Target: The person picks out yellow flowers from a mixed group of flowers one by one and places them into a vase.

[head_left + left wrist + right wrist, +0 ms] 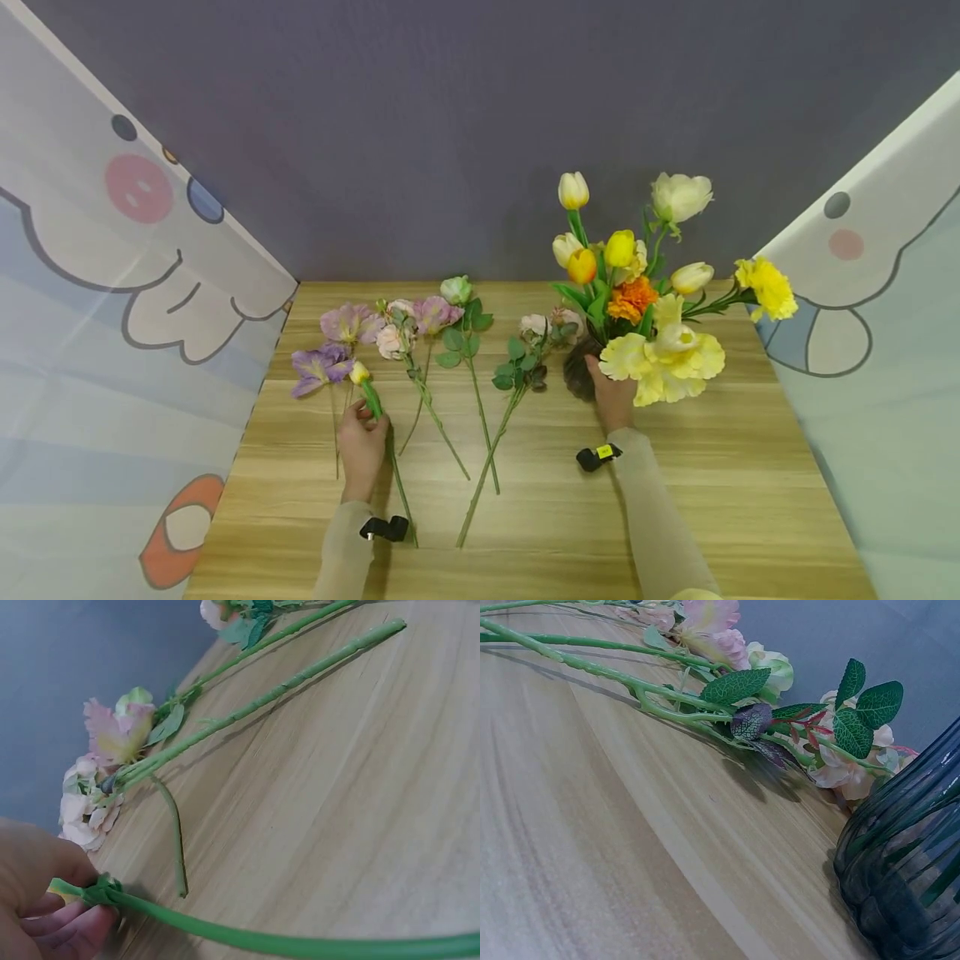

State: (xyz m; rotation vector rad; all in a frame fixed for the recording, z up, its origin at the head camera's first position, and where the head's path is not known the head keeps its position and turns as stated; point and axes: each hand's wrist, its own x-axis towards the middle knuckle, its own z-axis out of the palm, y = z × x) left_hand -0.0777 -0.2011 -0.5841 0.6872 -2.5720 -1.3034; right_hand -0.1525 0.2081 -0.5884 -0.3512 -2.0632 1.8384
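My left hand pinches a yellow-and-white artificial tulip by its green leafy stem, just below the bloom. In the left wrist view the fingers close on the leaves, and the tulip stem runs off to the right. My right hand holds the side of a dark, ribbed glass vase; a large yellow bloom hides part of that hand. The vase has green stems inside and carries tulips, an orange flower, a yellow carnation and a white flower.
Between the hands, pink rose stems, a pale green flower and a forked rose branch lie on the wooden table. Purple flowers lie at the left. A grey wall stands behind; printed curtains flank both sides.
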